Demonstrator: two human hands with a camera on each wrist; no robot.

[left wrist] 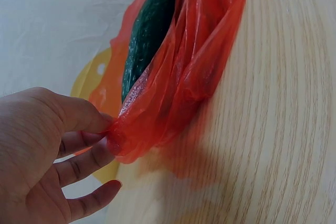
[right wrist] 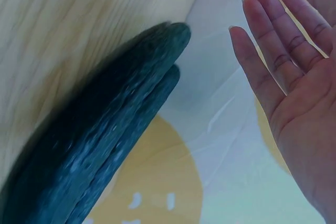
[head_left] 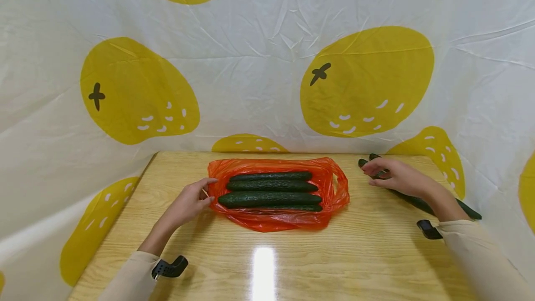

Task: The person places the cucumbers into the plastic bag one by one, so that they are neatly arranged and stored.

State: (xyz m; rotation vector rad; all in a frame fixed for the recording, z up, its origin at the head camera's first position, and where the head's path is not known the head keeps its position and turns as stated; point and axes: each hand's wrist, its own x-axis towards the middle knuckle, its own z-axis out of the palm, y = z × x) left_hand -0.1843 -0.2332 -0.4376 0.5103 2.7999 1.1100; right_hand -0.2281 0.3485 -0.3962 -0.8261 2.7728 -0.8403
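A person's left hand (head_left: 189, 204) pinches the left end of a red plastic bag (head_left: 273, 221) between thumb and fingertips, the little finger spread away from the plastic in the left wrist view. The bag lies near the far edge of a wood-grain table (head_left: 221, 264), its top gaping to show four dark green cucumbers (head_left: 269, 199) side by side, running left to right. The right hand (head_left: 400, 180) is loosely open and holds nothing; the right wrist view shows its fingers nearly straight and apart from two loose cucumbers (right wrist: 100, 124). That pair lies close together, slanting along the table's right side, well apart from the bag. Beige sleeves (head_left: 480, 254) cover the forearms, and a white cloth (head_left: 251, 92) printed with yellow fruit hangs behind the table.
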